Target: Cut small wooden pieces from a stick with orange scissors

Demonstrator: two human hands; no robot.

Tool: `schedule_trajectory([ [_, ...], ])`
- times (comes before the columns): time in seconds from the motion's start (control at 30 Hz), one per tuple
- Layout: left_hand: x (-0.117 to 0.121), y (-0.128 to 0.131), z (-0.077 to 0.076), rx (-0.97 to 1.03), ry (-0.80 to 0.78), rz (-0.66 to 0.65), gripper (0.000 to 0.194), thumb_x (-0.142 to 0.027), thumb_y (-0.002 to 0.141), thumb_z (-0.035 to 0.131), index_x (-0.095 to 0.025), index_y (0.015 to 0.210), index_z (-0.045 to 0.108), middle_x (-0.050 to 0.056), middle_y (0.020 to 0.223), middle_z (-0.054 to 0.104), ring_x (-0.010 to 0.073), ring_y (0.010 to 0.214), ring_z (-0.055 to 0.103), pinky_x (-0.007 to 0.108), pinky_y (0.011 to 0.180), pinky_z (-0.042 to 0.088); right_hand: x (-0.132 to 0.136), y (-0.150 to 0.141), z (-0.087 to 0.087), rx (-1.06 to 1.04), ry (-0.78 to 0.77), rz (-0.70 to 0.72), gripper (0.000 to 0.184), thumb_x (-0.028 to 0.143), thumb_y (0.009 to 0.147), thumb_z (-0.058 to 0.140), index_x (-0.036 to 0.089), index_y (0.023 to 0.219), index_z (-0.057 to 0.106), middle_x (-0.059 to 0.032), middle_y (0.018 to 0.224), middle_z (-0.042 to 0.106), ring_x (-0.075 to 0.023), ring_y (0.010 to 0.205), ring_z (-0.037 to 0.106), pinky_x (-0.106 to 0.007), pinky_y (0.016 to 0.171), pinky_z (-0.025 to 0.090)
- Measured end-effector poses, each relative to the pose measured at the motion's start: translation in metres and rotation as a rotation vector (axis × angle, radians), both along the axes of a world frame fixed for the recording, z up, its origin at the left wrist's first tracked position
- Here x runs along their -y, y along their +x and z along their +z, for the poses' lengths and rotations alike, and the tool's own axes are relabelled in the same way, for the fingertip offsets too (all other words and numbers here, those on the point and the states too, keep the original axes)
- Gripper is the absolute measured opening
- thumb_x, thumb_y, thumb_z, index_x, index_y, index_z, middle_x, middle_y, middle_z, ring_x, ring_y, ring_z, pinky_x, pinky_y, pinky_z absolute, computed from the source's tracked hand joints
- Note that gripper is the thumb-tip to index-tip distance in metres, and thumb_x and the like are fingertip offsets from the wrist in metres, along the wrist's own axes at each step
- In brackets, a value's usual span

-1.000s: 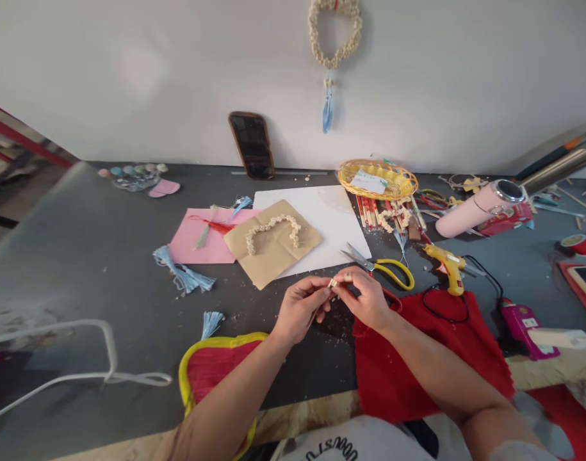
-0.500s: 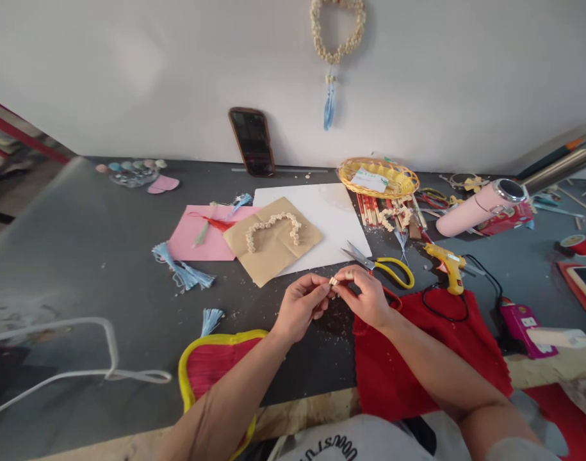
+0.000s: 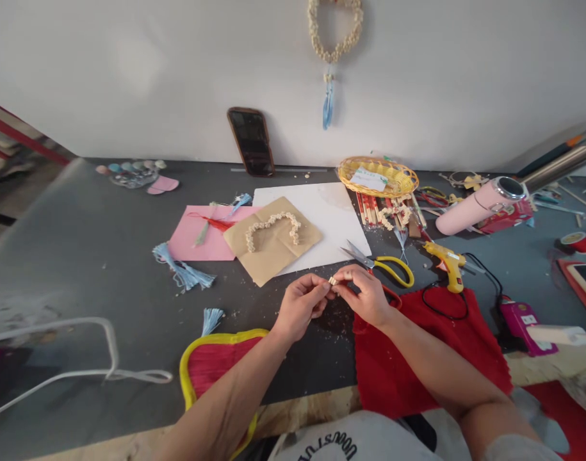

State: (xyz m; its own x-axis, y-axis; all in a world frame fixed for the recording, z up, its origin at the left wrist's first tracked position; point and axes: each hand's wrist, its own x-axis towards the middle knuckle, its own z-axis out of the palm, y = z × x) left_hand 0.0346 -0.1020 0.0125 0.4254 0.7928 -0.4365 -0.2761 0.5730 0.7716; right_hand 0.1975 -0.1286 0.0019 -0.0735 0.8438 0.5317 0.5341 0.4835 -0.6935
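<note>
My left hand [image 3: 305,302] and my right hand [image 3: 364,293] meet above the dark table, fingertips pinched around one small cluster of cream-coloured pieces [image 3: 332,281]. Both hands are closed on it, and the fingers hide part of it. Just beyond them, a curved strip of similar cream pieces [image 3: 273,221] rests on a brown paper square [image 3: 259,262]. That square overlaps a white sheet [image 3: 341,218] and a pink sheet [image 3: 182,237]. Scissors with yellow and red handles [image 3: 393,266] lie open close to my right hand.
A yellow glue gun [image 3: 449,266], red cloth [image 3: 431,358] and purple power socket [image 3: 526,326] are on the right. Behind stand a yellow basket [image 3: 345,168], a pink flask [image 3: 470,211] and a leaning phone [image 3: 251,142]. Blue tassels [image 3: 184,269] lie left. A beaded heart [image 3: 335,54] hangs on the wall.
Almost nothing differs. Both hands keep their pinch on the small cream cluster, with only a slight shift of the fingers and of the camera view.
</note>
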Motion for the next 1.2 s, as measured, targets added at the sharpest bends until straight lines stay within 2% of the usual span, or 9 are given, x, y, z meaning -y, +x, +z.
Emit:
schedule_trajectory([
  [1.2,0.0002,0.0001,-0.0028,-0.019,0.010,0.003,0.038,-0.043,0.064,0.082,-0.014,0.070,0.059,0.001,0.058,0.062,0.0030,0.041,0.039,0.015,0.038,0.020,-0.0005,0.0005,-0.0015,0.006,-0.010,-0.006,0.008,0.023,0.089,0.063,0.024,0.097,0.062,-0.0046,0.089,0.070,-0.0174,0.084,0.069,-0.032,0.075,0.059],
])
